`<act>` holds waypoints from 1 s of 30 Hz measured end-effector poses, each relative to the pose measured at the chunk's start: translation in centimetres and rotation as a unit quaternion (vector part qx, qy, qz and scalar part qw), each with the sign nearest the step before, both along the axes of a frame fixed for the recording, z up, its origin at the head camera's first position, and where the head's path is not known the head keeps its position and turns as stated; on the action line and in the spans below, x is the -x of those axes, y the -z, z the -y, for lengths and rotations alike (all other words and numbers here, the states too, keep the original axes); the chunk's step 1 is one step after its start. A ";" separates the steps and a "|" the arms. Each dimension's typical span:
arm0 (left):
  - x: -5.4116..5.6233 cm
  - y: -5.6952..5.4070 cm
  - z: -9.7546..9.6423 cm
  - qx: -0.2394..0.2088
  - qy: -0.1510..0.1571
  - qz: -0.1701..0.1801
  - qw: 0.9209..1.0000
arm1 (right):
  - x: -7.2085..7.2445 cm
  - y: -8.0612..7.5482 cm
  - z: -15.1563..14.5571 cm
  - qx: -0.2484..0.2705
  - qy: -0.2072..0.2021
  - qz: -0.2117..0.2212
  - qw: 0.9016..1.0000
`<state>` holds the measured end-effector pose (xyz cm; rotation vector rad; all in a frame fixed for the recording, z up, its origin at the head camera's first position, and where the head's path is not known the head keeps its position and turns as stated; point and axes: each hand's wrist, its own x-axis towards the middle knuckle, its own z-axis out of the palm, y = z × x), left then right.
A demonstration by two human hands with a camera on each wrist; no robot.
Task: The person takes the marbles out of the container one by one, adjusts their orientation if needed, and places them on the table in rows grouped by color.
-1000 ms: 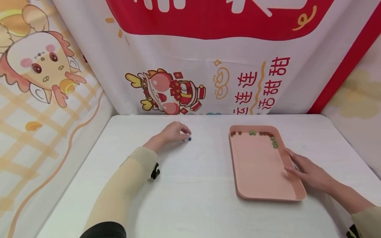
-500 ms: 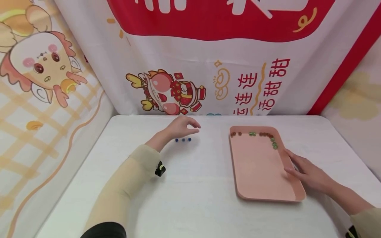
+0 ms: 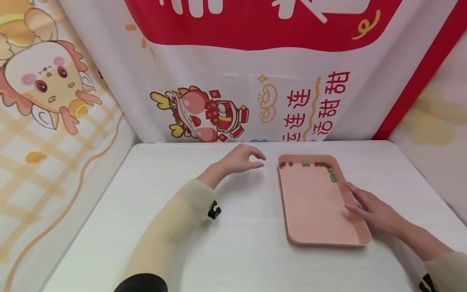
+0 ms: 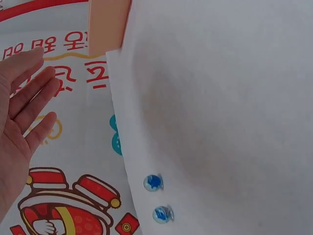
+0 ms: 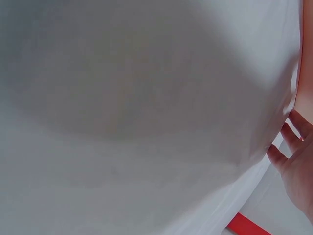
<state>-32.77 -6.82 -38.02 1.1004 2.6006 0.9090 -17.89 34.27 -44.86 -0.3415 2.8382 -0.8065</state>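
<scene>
My left hand (image 3: 240,159) hovers over the table, left of the pink tray (image 3: 313,211), thumb and fingers apart with nothing between them. In the left wrist view its palm (image 4: 14,142) shows bare, the fingers loosely bent. Two blue glass marbles (image 4: 153,183) lie on the white table behind this hand; in the head view the hand and wrist hide them. My right hand (image 3: 381,213) holds the tray's right side, thumb over the rim and fingers along the outside. Inside the tray, brown marbles (image 3: 321,164) and green marbles (image 3: 333,177) line the far and right walls.
A white cloth table (image 3: 248,243) lies under everything. Printed fabric (image 3: 219,61) hangs at the table's far edge, and more patterned fabric (image 3: 33,170) stands along the left side.
My left hand has moved right, away from the row of blue marbles and towards the tray. The row, seen half a second ago, is now hidden in the head view. My right hand keeps its hold.
</scene>
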 end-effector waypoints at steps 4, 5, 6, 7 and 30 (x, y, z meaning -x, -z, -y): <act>0.6 0.0 -1.9 -0.001 0.023 0.003 1.000 | 0.2 -0.2 -0.1 0.002 -0.002 0.001 1.000; 0.7 0.0 -2.4 0.001 0.028 0.002 1.000 | 0.3 -0.2 -0.1 0.002 -0.002 0.002 1.000; 0.8 0.0 -2.9 0.005 0.030 0.000 1.000 | 0.3 -0.3 -0.1 0.002 -0.001 0.003 1.000; 1.0 0.1 -3.4 0.008 0.032 -0.003 0.999 | 0.3 -0.3 -0.1 0.002 0.000 0.005 1.000; 0.8 1.4 -11.8 0.054 0.040 -0.001 0.998 | -0.1 -0.2 0.1 0.006 0.003 0.001 1.000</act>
